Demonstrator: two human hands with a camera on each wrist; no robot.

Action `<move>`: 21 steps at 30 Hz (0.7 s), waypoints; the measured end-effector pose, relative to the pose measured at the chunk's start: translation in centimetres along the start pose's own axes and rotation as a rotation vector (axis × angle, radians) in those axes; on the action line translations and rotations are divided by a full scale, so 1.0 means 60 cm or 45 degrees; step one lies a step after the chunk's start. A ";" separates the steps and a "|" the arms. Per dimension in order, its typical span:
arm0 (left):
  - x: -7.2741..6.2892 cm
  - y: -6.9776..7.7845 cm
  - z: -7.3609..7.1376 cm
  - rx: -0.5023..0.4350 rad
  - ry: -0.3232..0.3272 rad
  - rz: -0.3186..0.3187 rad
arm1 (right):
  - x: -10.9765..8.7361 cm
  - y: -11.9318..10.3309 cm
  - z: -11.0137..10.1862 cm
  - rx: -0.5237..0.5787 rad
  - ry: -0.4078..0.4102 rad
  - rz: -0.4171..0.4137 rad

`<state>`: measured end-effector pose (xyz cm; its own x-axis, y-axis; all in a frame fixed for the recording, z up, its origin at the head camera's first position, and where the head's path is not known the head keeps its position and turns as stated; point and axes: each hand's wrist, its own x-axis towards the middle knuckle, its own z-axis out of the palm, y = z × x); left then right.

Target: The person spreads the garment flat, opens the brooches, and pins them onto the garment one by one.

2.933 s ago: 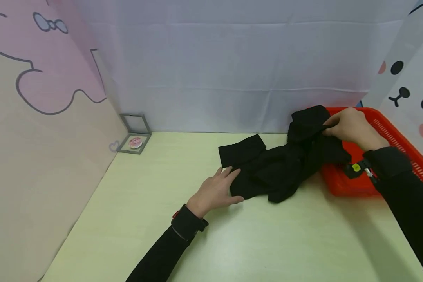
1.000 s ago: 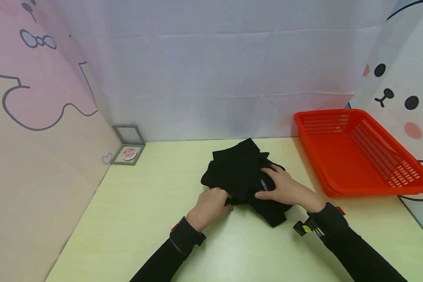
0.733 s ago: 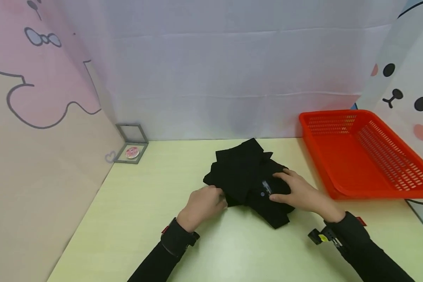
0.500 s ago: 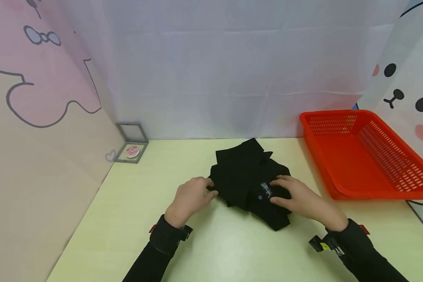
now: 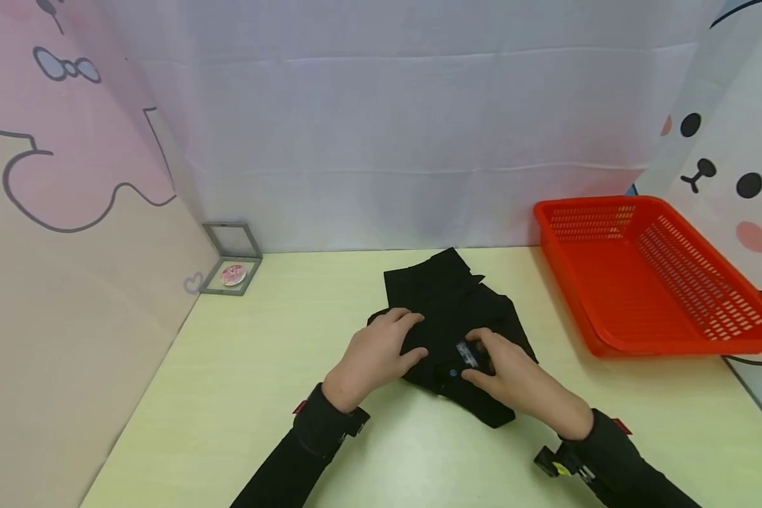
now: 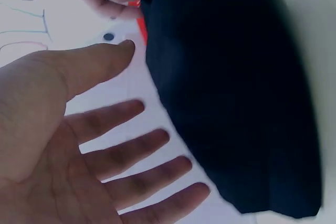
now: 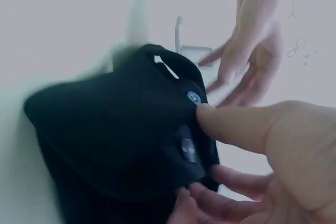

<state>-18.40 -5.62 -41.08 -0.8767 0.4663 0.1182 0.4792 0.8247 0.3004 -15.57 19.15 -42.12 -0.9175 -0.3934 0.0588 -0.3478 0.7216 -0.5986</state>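
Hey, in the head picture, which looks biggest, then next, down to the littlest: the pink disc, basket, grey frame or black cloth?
1. Basket
2. Cloth, partly covered
3. Frame
4. Disc, clearly littlest

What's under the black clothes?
Pale green table shows all around the black clothes, so probably more table. Anything else underneath can't be seen, because the clothes cover it.

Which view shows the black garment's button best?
Right wrist: the button looks largest there, its round face visible. Head shows only a small dot on the black garment; left wrist apparently catches part of it at the top edge.
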 end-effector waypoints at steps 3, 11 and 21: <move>0.012 0.006 0.017 0.043 -0.030 0.006 | -0.008 0.000 0.011 0.089 0.038 0.008; 0.021 0.006 0.040 0.073 0.012 0.007 | -0.026 0.001 0.019 0.217 -0.075 0.043; -0.002 -0.029 0.026 -0.109 -0.004 -0.119 | -0.052 0.031 0.001 0.200 -0.394 0.138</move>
<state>-19.06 -6.62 -43.07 -0.9171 0.3899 0.0832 0.3900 0.8342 0.3898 -13.33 21.70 -43.44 -0.8371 -0.4906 -0.2420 -0.1955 0.6815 -0.7052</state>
